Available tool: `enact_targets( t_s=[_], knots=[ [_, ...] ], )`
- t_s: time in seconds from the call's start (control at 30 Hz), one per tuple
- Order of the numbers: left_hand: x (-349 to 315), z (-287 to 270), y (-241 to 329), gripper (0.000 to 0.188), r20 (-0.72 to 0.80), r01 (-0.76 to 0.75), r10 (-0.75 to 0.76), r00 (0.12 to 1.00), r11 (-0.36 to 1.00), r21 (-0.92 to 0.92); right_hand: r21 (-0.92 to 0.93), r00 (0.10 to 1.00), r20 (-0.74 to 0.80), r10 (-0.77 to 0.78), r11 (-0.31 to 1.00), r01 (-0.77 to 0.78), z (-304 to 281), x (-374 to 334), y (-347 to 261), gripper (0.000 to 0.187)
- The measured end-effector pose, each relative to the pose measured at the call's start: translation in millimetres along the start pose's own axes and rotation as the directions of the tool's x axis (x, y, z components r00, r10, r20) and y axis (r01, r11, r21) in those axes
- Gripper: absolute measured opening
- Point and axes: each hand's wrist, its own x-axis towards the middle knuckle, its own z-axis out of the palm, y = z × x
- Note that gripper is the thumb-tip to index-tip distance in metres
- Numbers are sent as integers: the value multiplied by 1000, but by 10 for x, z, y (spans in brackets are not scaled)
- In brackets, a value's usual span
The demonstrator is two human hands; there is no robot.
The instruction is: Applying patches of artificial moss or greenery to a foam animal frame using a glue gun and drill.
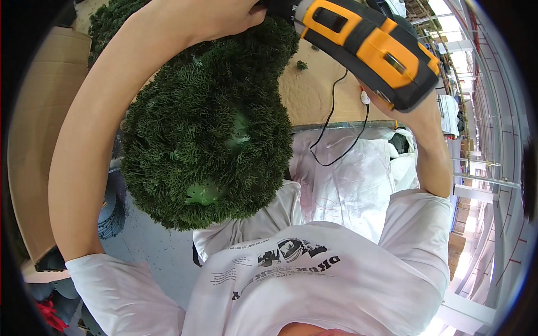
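A yellow-and-black cordless drill point(367, 45) fills the upper right, its chuck end pointing left. My right hand point(378, 101) is wrapped round its handle, mostly hidden behind the tool body. My left hand point(238, 15) reaches over the greenery to the top edge, fingers curled beside the drill's front end. What those fingers pinch is cut off and cannot be made out. Beneath my left arm is a large rounded mass of artificial green foliage point(207, 129). Patches of a smooth green base point(204, 193) show between the sprigs.
A tan work table point(314, 92) lies beyond the foliage, with a small loose sprig point(302, 65) on it. A black cord point(334, 101) hangs over its edge near pale sheeting point(347, 168). Cardboard point(47, 134) stands at the left. More foliage point(109, 28) sits at the upper left.
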Motion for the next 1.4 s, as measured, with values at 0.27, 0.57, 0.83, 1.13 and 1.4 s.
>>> enact_targets(
  t_s=[0.27, 0.57, 0.83, 1.13, 1.4],
  knots=[
    [45, -91, -11, 22, -5, -9, 9, 1000, 992, -122, -183, 982, 107, 153, 974, -132, -433, -586, 55, 35],
    [157, -151, 63, 19, 63, -2, 4, 998, 999, -33, 945, 430, 33, 902, 112, -307, 1073, -450, 1553, 8],
    [256, -244, 195, 24, 183, 23, -47, 982, 992, 127, 922, 318, -249, 915, 324, -210, 2873, 173, 2689, 11],
    [248, -44, 77, 24, -29, -17, 15, 999, 998, -56, 804, 447, -325, 833, 492, -332, 2791, 56, 2771, 15],
    [192, -108, 45, 27, 54, 2, -2, 999, 1000, -5, 5, 58, -2, 998, 58, -998, 1809, -2029, 1601, 58]
  ],
)
